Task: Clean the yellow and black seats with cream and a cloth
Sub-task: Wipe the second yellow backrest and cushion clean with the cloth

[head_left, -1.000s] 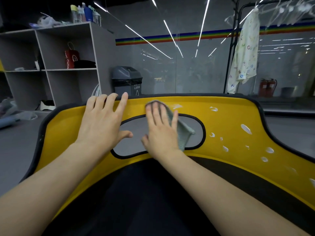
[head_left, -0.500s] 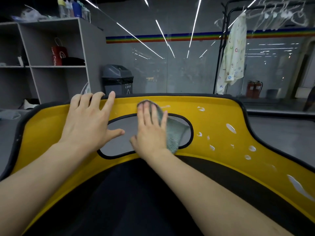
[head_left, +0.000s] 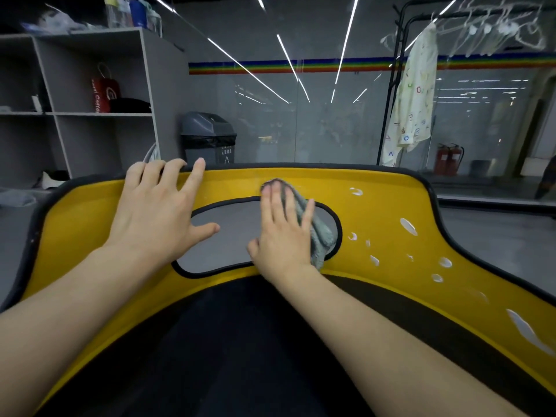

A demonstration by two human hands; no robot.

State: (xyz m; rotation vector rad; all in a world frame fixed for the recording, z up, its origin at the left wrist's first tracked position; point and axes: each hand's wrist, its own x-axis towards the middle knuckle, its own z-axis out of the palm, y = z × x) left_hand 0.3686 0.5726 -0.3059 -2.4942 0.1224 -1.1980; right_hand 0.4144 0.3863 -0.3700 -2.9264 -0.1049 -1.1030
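Observation:
The yellow seat back (head_left: 388,203) with black trim fills the middle of the view, its black cushion (head_left: 228,350) below. An oval opening (head_left: 222,236) cuts through the yellow part. My right hand (head_left: 282,233) lies flat with straight fingers on a grey-green cloth (head_left: 320,236), pressing it against the seat at the opening's right end. My left hand (head_left: 156,212) rests flat on the yellow surface, fingertips over the top black rim. Several white dabs of cream (head_left: 407,225) dot the yellow area to the right.
A grey shelf unit (head_left: 90,115) stands at the back left with a red bag (head_left: 103,94) and bottles on top. A grey bin (head_left: 209,138) stands behind the seat. A clothes rack (head_left: 418,94) with a pale garment is at the back right, before a glass wall.
My right hand and the cloth slid up toward the seat's top edge, where a white smear is gone. My left hand stayed planted on the yellow surface.

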